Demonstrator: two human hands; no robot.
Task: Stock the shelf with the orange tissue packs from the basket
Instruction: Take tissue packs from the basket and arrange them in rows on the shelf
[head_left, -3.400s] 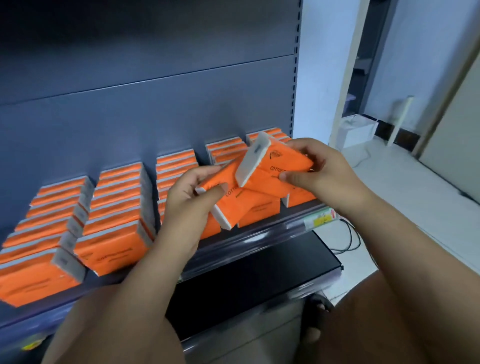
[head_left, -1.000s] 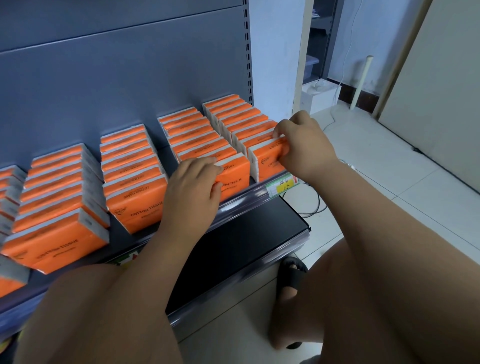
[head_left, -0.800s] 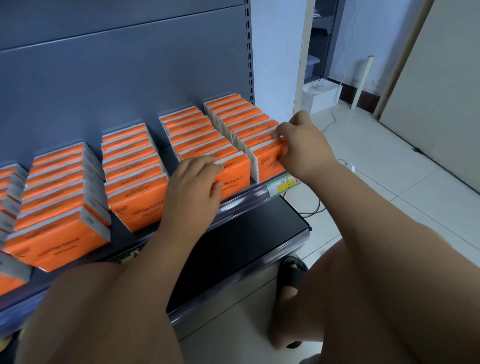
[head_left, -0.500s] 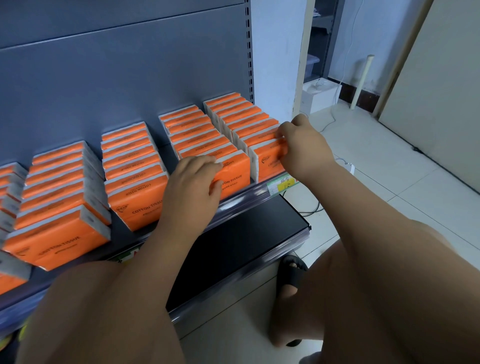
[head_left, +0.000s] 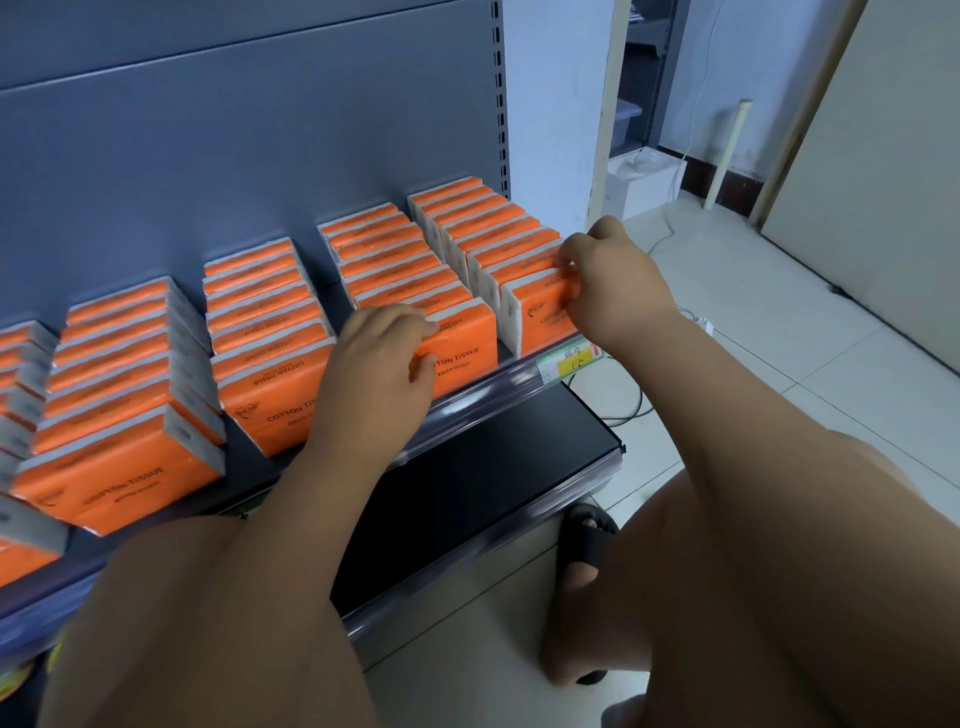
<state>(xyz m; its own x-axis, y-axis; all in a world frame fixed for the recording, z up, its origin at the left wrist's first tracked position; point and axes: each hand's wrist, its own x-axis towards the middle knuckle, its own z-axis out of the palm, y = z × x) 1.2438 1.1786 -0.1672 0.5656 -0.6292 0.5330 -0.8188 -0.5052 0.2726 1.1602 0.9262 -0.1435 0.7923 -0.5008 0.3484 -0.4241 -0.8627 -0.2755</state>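
Hardly moved since half a second back: same two packs under the same two hands, same crouch before the shelf. Curls the left hand over the top edge of the front pack in the second row from the right, thumb pressed to its printed face, a close hold on that pack. Pinches the top right corner of the end pack, foremost in the rightmost row, with the right hand; fingers bent tight on it, thumb mostly hidden, seemingly tucked behind the corner. Both packs upright at the shelf's front lip, touching the packs behind them. Leftward along the shelf, further rows of orange tissue packs, all on edge before the grey back panel. Just below the end pack, on the rail, a yellow and green price label; beneath that a black lower shelf, a black sandal on the pale tiled floor, and a white box by the far wall.
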